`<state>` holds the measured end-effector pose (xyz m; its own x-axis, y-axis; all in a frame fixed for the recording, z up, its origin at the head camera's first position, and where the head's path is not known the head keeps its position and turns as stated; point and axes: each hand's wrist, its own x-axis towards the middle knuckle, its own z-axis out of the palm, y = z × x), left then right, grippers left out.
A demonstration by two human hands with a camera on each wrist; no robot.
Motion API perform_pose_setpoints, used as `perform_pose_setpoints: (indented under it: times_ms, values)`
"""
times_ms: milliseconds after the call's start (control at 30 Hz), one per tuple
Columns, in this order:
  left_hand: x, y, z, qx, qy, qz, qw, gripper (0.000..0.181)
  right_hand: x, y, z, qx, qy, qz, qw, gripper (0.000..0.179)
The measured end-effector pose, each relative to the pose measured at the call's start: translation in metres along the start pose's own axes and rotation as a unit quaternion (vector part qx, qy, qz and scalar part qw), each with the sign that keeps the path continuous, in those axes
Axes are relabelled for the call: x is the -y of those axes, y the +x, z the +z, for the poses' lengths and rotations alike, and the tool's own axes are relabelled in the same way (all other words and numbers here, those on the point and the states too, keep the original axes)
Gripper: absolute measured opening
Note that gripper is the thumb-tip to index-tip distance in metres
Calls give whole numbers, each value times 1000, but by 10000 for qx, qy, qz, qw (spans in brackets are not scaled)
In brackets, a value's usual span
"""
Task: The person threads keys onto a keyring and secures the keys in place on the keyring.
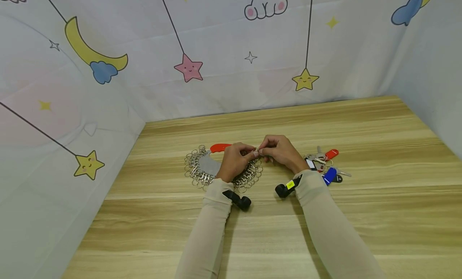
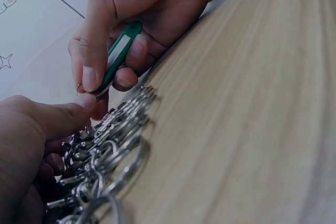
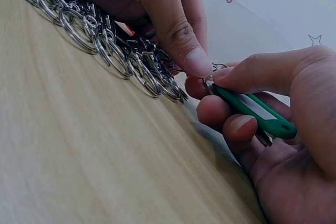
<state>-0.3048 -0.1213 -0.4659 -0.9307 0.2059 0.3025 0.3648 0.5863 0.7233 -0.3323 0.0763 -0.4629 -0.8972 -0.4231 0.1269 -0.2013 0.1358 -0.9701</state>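
From my end, nearest, two sleeves (image 1: 205,235) reach over the counter (image 1: 263,243). Beyond, rings (image 1: 242,184) on clips fan around a grey plate (image 1: 209,165), its near edge partly behind the left hand (image 1: 234,160). Right of the right hand (image 1: 283,152) lie keys (image 1: 319,159) with red and blue tags. Both hands meet at the fan's far right end. The right fingers curl round the green tag (image 3: 254,109); the left fingers pinch at its thin ring (image 3: 220,65), their exact hold partly hidden. I judge this as joining ring to clip; next, I'd want both pinches steady while the ring threads through. Farther lies the red handle (image 1: 220,147), then the cloth (image 1: 231,38).
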Motion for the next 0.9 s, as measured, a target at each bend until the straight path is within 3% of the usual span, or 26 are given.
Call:
perform_pose_setpoints:
  times_ms: [300,667,900]
  values:
    - [0,0,0,-43,2,47,10000,20,1,1,0,1,42,8,10000,6]
    - [2,0,-1,-90,201,433,9988,26,2,0,1,-127,-49,118,9998,5]
    - [1,0,-2,17,85,362,9993,24,4,0,1,-240,-102,253,9993,6]
